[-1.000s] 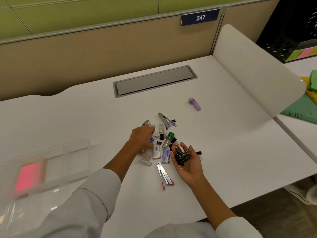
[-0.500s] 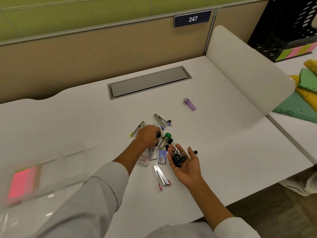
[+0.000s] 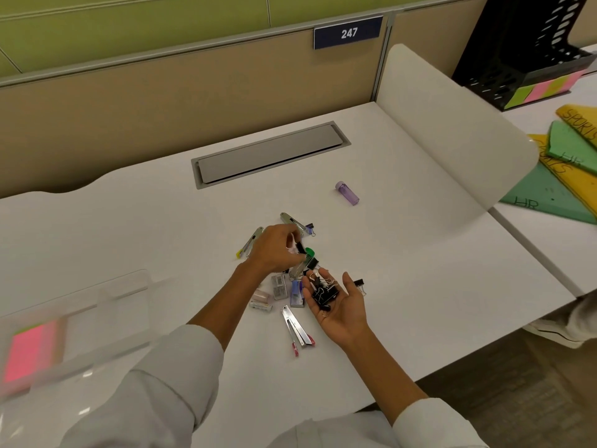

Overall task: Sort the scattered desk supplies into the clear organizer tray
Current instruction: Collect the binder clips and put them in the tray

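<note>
Scattered supplies lie in a heap at the middle of the white desk (image 3: 436,286). My left hand (image 3: 274,250) hovers over the heap and pinches a small black binder clip (image 3: 298,246) between its fingertips. My right hand (image 3: 339,305) lies palm up beside it, cupping a pile of black binder clips (image 3: 323,292). A silver staple remover (image 3: 295,324) lies just in front of the heap. One more black clip (image 3: 359,283) sits to the right of my right hand. The clear organizer tray (image 3: 97,305) stands at the left, blurred, with pink sticky notes (image 3: 27,354) inside.
A purple tube (image 3: 347,193) lies alone toward the back right. A grey cable hatch (image 3: 269,155) is set into the desk behind the heap. A white curved divider (image 3: 452,124) bounds the right side; beyond it lie green and yellow folders (image 3: 562,176) and a black file rack (image 3: 529,50).
My left hand has picked a black binder clip out of the heap and lifted it toward my right palm. The right hand has stayed cupped with its clips.
</note>
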Tool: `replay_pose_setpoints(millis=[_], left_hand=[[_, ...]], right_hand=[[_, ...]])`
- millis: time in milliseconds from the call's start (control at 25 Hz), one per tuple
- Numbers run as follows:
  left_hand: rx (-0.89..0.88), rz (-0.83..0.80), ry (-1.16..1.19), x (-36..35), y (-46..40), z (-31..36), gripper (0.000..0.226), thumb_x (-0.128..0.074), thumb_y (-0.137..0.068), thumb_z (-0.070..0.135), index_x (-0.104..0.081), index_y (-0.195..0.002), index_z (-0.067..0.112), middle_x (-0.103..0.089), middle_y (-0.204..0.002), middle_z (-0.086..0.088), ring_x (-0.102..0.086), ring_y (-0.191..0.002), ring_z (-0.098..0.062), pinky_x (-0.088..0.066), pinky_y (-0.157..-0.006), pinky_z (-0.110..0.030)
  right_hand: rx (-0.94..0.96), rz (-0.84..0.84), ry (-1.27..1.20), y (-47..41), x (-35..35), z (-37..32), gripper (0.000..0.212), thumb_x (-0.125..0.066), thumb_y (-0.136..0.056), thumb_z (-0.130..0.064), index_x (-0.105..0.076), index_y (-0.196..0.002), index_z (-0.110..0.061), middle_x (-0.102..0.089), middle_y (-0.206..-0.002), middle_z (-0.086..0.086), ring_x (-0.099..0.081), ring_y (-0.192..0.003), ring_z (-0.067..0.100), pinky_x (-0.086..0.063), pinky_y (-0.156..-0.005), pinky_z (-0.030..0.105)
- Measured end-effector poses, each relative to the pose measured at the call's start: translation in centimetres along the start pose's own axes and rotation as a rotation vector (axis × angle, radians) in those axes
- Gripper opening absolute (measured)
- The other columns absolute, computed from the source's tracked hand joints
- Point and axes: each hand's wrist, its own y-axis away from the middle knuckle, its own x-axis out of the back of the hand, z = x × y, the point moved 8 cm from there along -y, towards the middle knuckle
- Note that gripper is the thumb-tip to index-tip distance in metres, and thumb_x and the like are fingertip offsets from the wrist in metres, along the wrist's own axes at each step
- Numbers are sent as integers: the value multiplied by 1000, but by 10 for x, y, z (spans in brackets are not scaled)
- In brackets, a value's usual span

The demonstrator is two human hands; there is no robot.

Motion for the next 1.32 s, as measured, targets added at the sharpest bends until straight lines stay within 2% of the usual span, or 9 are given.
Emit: replay_pose_setpoints(millis=[120,240,360,520,640,760,880,1080,1320], left_hand=[[-123,-306,-4,-32,20,43,30,-83,-64,32,-60,-82,22,-56,-69,8,-49,-59,-7,-48,-57,-31],[-179,-400,-163,-57,32,64,39,-83,-62,42,-61,-89,26,-54,-70,13,-50,-63,-3,-46,-57,-29],[-188,-340,-13,-57,26,75,43,-80,-65,47,-64,-99,26,-60,-75,12,-55,-66,-4,-51,-60,-28],[-75,-93,151,-55,1,70,13,-69,-83,20,-67,-95,18,-66,-83,8,-54,-62,-6,-50,-66,-28],[-83,-229,-19,-97,-1,70,20,-67,-85,16,-67,-105,16,-67,-102,0,-54,-73,-10,-53,-74,-32],[-96,-309,-219,-135,4,72,32,-70,-83,29,-64,-113,19,-60,-112,-3,-56,-93,-18,-47,-77,-33],[-128,-228,-282,-147,2,82,25,-67,-84,33,-68,-104,18,-61,-105,-3,-59,-97,-24,-44,-72,-31],[-124,-155,-248,-125,1,80,16,-68,-79,27,-73,-86,15,-71,-83,0,-64,-80,-18,-52,-67,-30],[-156,79,71,-62,16,93,15,-75,-74,32,-73,-74,17,-68,-64,6,-60,-57,-7,-55,-59,-26]], right_hand=[[24,15,19,1,-2,-2,48,-47,-101,-44,-68,-120,-6,-68,-124,21,-64,-119,34,-57,-92,43],[48,44,41,3,1,-6,42,-50,-100,-39,-76,-102,-6,-75,-105,15,-74,-94,28,-60,-82,37],[88,61,14,10,9,-13,33,-58,-97,-33,-75,-103,-6,-76,-104,15,-75,-93,27,-62,-82,38],[125,31,-87,26,25,-34,28,-61,-95,-28,-74,-101,-4,-71,-120,20,-73,-101,31,-60,-87,42],[166,28,-156,41,43,-59,30,-58,-96,-29,-75,-104,-5,-68,-124,20,-72,-104,32,-58,-90,43],[210,29,-204,52,57,-81,34,-54,-98,-30,-70,-117,-7,-67,-128,20,-69,-111,33,-56,-93,45],[227,28,-207,58,63,-94,37,-53,-99,-31,-65,-126,-8,-66,-129,20,-67,-115,34,-56,-95,46],[196,45,-155,51,63,-101,39,-53,-99,-33,-67,-123,-6,-66,-128,21,-67,-116,34,-54,-98,46],[148,59,-78,36,47,-91,37,-54,-98,-33,-72,-114,-5,-70,-121,20,-71,-107,33,-57,-94,45]])
